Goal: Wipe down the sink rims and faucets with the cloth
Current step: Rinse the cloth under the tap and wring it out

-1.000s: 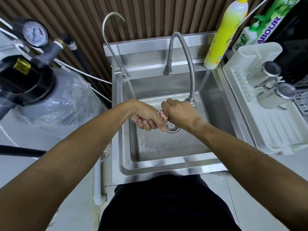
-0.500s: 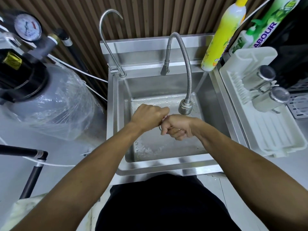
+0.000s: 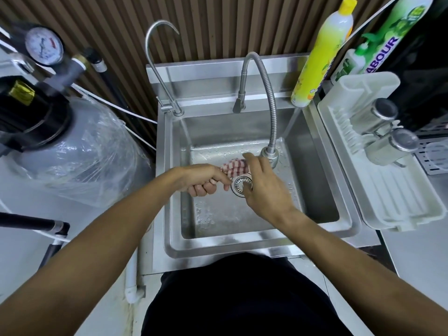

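Note:
A red-and-white checked cloth point(image 3: 234, 167) is held over the wet steel sink point(image 3: 244, 247). My left hand point(image 3: 204, 179) grips one end of the cloth in curled fingers. My right hand point(image 3: 263, 187) is above the drain strainer point(image 3: 240, 184), and its fingers pinch the cloth's other end just below the flexible faucet's nozzle. The flexible faucet point(image 3: 270, 103) arches from the back rim down into the basin. A thin gooseneck faucet point(image 3: 157, 69) stands at the back left corner.
A white dish rack point(image 3: 388, 190) with two steel cups point(image 3: 385, 132) sits right of the sink. A yellow detergent bottle point(image 3: 322, 54) and a green one point(image 3: 378, 44) stand at the back right. A plastic-wrapped filter tank point(image 3: 80, 154) with a pressure gauge point(image 3: 44, 44) stands left.
Both hands were clenched together around the bunched cloth; now they have drawn apart, the cloth shows stretched between them, and my right hand's fingers have loosened and reach toward the faucet nozzle.

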A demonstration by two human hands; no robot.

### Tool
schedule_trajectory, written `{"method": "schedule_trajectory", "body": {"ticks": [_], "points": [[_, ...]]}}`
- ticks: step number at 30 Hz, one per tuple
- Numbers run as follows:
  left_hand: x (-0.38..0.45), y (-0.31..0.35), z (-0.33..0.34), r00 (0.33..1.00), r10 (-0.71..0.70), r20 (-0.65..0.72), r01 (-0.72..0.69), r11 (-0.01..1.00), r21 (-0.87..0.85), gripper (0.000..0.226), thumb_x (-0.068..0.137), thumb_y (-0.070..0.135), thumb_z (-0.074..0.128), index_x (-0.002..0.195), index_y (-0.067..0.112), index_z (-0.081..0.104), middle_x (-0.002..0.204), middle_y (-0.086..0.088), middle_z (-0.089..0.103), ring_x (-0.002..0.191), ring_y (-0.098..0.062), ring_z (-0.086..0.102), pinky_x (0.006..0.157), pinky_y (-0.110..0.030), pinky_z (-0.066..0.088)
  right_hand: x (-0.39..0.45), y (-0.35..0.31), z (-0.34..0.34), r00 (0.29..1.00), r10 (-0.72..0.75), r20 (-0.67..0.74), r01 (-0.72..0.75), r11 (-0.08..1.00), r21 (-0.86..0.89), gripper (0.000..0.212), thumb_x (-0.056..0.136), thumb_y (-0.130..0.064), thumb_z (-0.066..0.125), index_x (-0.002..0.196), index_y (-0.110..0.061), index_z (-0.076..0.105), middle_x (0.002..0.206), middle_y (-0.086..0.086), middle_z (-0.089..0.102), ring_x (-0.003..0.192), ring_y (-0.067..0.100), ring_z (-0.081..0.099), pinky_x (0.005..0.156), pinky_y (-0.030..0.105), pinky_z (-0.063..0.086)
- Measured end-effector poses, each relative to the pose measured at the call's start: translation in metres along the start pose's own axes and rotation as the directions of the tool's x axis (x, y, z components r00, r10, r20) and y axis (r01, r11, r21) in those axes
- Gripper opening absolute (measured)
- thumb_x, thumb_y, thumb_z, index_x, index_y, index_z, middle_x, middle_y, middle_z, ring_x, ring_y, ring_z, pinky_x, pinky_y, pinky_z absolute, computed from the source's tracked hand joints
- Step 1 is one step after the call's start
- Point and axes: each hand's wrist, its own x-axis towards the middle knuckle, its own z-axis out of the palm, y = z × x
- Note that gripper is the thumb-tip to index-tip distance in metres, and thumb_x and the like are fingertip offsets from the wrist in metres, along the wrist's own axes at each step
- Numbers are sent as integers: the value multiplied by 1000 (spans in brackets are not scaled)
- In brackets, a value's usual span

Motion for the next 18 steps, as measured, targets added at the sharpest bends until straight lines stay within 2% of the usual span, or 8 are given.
{"method": "schedule_trajectory", "body": {"ticks": [2, 4, 7, 9, 11, 13, 16, 18], "points": [[-2, 2, -3, 976, -10, 216, 33, 994, -101, 12, 93, 34, 60, 85, 25, 63, 52, 9, 30, 37, -5, 20, 39, -16, 8, -3, -1, 2, 959, -203, -197, 186, 977, -99, 68, 83, 3, 62, 147, -8, 41, 144, 19, 46, 125, 40, 51, 99, 46, 49], [-5, 8, 0, 932, 29, 362, 29, 988, -154, 11, 88, 28, 58, 82, 23, 65, 47, 10, 28, 34, -3, 21, 34, -13, 10, 6, 2, 5, 912, -372, -172, 335, 918, -213, 60, 83, -2, 59, 142, -6, 48, 143, 18, 51, 132, 40, 47, 112, 50, 40], [-10, 21, 3, 890, 58, 452, 14, 988, -154, 17, 81, 19, 52, 74, 22, 67, 44, 11, 29, 33, -2, 24, 37, -14, 9, 29, 6, 4, 886, -454, -93, 424, 876, -231, 37, 78, -7, 67, 115, -5, 64, 105, 13, 65, 98, 37, 60, 86, 45, 46], [-14, 29, 4, 889, 11, 458, 19, 998, -62, 14, 85, 20, 56, 74, 21, 65, 45, 11, 30, 34, -1, 24, 39, -17, 7, 46, 2, -5, 856, -514, -48, 465, 808, -361, 20, 71, -11, 76, 87, -8, 64, 77, 9, 61, 70, 33, 59, 66, 40, 39], [-17, 35, 8, 915, -60, 400, 33, 997, 76, 29, 92, 28, 65, 65, 24, 54, 47, 10, 30, 35, -3, 23, 42, -20, 7, 60, -6, -22, 856, -487, 174, 503, 706, -500, 13, 78, -17, 75, 78, -13, 63, 71, 6, 66, 66, 31, 64, 64, 34, 36], [-14, 40, 17, 964, -96, 247, 42, 975, 218, 43, 91, 32, 70, 60, 27, 41, 49, 8, 29, 38, -7, 20, 44, -22, 8, 65, -17, -34, 846, -341, 410, 528, 641, -557, 10, 93, -21, 57, 85, -18, 62, 86, 6, 74, 77, 32, 69, 69, 34, 33], [0, 46, 32, 996, 25, -84, 18, 880, 475, 32, 81, 25, 68, 60, 23, 44, 54, 2, 39, 43, -16, 29, 45, -23, 19, 66, -26, -40, 874, -187, 448, 447, 670, -593, 15, 93, -16, 51, 91, -18, 66, 94, 4, 74, 77, 31, 67, 64, 34, 41], [6, 45, 35, 928, 213, -304, 56, 730, 682, 11, 78, 24, 63, 71, 17, 59, 67, 1, 58, 56, -21, 51, 52, -26, 38, 65, -25, -33, 914, -91, 396, 322, 755, -571, 12, 91, -18, 53, 92, -19, 64, 99, 4, 73, 85, 30, 69, 66, 34, 42]]}}
